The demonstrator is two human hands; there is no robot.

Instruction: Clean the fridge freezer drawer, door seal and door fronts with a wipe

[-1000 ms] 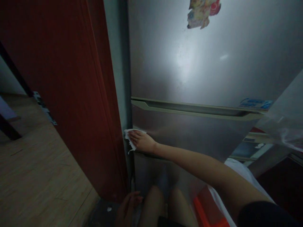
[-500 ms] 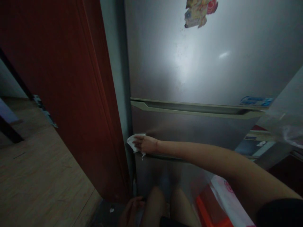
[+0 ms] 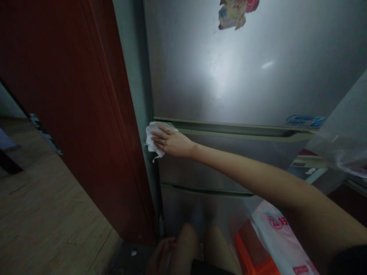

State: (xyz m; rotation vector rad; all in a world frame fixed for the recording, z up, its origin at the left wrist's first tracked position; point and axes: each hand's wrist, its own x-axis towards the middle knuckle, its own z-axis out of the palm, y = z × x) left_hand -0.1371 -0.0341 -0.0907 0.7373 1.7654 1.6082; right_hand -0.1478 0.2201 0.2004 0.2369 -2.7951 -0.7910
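My right hand [image 3: 171,141] reaches far left across a silver fridge [image 3: 229,76] and presses a crumpled white cloth [image 3: 151,134] with flat fingers against the fridge's left edge. The cloth sits at the left end of the long handle groove [image 3: 229,130] under the upper door. Low in the picture, my left hand [image 3: 159,256] rests beside my bare knees [image 3: 197,248]. It is dim, and its fingers are partly hidden.
A dark red wooden door [image 3: 86,114] stands just left of the fridge, with wood flooring [image 3: 43,214] beyond it. A colourful sticker [image 3: 236,13] and a blue label [image 3: 305,120] are on the upper door. An orange object [image 3: 252,259] and a printed white bag [image 3: 279,233] lie lower right.
My right hand and the cloth slid up the fridge's left edge, from the lower drawer seam to the handle groove. The view shifted slightly.
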